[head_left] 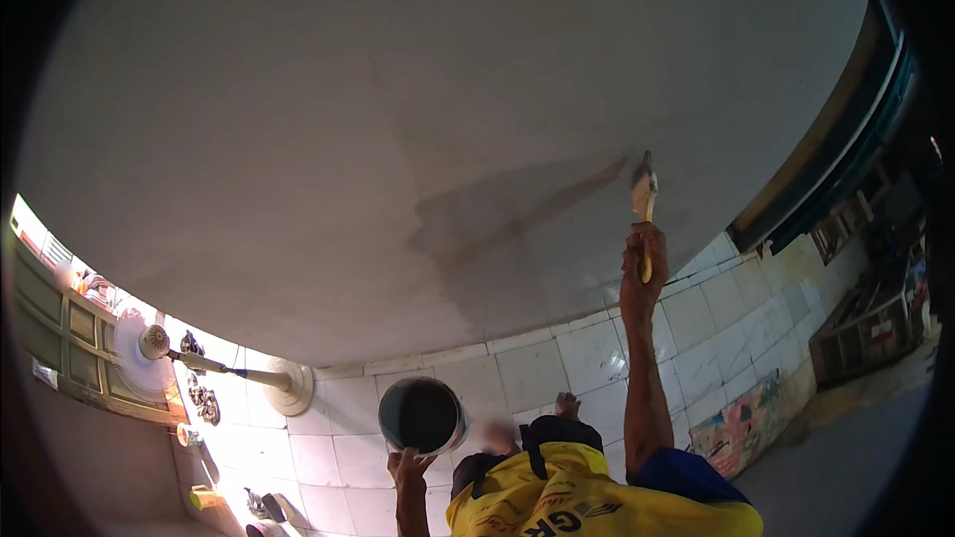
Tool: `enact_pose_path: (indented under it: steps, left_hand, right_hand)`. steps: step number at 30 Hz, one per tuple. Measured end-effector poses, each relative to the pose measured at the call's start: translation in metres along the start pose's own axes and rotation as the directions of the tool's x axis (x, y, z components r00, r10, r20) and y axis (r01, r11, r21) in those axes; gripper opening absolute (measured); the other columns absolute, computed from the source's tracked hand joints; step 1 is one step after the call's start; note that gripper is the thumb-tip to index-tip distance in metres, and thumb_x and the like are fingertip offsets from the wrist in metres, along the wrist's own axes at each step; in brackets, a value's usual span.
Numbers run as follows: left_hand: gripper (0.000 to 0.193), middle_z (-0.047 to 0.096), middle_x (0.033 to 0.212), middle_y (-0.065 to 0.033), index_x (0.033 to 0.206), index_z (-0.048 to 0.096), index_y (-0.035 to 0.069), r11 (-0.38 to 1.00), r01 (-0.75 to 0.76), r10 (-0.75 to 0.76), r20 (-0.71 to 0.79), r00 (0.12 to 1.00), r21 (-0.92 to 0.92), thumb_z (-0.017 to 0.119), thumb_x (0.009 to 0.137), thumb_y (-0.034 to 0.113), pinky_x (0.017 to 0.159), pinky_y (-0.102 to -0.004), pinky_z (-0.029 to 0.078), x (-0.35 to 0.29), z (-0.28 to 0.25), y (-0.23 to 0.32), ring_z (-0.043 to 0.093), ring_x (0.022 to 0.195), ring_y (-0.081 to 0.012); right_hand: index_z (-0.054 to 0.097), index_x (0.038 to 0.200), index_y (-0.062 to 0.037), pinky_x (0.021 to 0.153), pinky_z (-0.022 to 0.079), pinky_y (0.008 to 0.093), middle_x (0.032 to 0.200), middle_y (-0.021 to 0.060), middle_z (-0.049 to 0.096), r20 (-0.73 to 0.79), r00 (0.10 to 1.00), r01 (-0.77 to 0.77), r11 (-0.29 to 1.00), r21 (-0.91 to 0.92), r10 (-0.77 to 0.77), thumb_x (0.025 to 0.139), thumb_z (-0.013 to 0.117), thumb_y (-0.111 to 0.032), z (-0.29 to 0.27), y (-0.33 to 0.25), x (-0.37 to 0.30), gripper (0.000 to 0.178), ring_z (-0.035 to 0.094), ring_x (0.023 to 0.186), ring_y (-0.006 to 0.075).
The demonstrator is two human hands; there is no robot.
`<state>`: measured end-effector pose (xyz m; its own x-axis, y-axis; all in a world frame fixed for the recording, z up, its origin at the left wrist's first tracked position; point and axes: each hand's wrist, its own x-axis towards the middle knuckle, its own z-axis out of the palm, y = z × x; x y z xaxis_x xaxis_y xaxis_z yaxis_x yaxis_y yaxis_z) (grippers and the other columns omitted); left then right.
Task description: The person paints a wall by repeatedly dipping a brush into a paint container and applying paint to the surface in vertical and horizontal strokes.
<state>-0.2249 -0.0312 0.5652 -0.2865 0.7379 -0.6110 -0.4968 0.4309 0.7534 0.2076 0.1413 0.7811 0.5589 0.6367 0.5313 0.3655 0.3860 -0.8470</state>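
At the far left, we see a pedestal fan with a pale round cage and a cream pole and base (286, 388); its pole slants across our view, with the head toward the left. Right of it, our left hand (408, 464) grips the near edge of a round, grey-walled bucket (463, 428), its dark mouth turned up toward us, above a floor of white square tiles (532, 370). Farther right, a darker, uneven patch (517, 224) marks the broad, pale grey wall (497, 60). Just right of that patch is the flat paintbrush with a yellow handle and whitish bristle end (645, 197). Our right hand (645, 249) is clenched around its handle. The brush's long axis runs nearly upright in our view: the bristles point up and away from us, the handle's butt down toward our forearm. We cannot tell whether the bristle tip touches the wall. At the right, a multicoloured patterned sheet (736, 428) lies near a dark, boxy piece of furniture (865, 333).
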Motion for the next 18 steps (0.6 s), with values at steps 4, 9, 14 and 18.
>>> enact_pose_path:
  steps: [4,9,14,18]
  left_hand:
    - [0.042,0.052,0.102,-0.0274,0.1,0.037,-0.014,0.998,-0.007,0.006,0.027,1.0,0.058,0.065,0.079,0.009,0.077,-0.042,0.06,-0.002,0.01,-0.001,0.065,0.089,-0.0393]
    - [0.045,0.053,0.102,-0.0271,0.101,0.038,-0.015,0.998,0.019,-0.02,0.011,1.0,0.066,0.067,0.079,0.012,0.078,-0.0396,0.06,-0.007,0.018,0.001,0.065,0.09,-0.0372]
    - [0.042,0.053,0.1,-0.0276,0.099,0.038,-0.014,0.999,-0.015,0.015,0.014,1.0,0.033,0.065,0.079,0.01,0.075,-0.0423,0.061,-0.008,0.021,-0.007,0.065,0.087,-0.039]
    - [0.036,0.052,0.101,-0.0271,0.098,0.034,-0.009,0.999,0.0,-0.001,0.013,1.0,0.034,0.059,0.077,0.006,0.076,-0.0502,0.061,-0.007,0.027,-0.015,0.064,0.09,-0.0397]
  right_hand:
    - [0.057,0.105,-0.0045,0.063,0.045,0.0294,0.087,0.0028,0.055,0.07,0.968,0.252,0.922,-0.293,-0.243,0.096,0.051,-0.011,0.045,0.013,-0.016,0.013,0.055,0.074,0.0122]
    - [0.055,0.108,-0.0062,0.068,0.045,0.0314,0.093,0.0068,0.055,0.606,0.794,-0.117,0.99,0.072,0.05,0.09,0.056,-0.005,0.089,-0.059,-0.052,0.018,0.056,0.08,0.0177]
    - [0.057,0.105,-0.0059,0.06,0.039,0.0219,0.082,-0.002,0.052,0.381,0.918,-0.238,0.919,0.315,0.107,0.095,0.054,-0.018,0.018,-0.019,-0.014,0.016,0.047,0.067,0.0059]
    - [0.059,0.106,-0.0088,0.056,0.037,0.0206,0.08,-0.0037,0.05,-0.003,0.991,-0.132,0.987,0.093,0.133,0.096,0.053,-0.021,-0.068,0.011,0.023,0.016,0.044,0.066,0.0029]
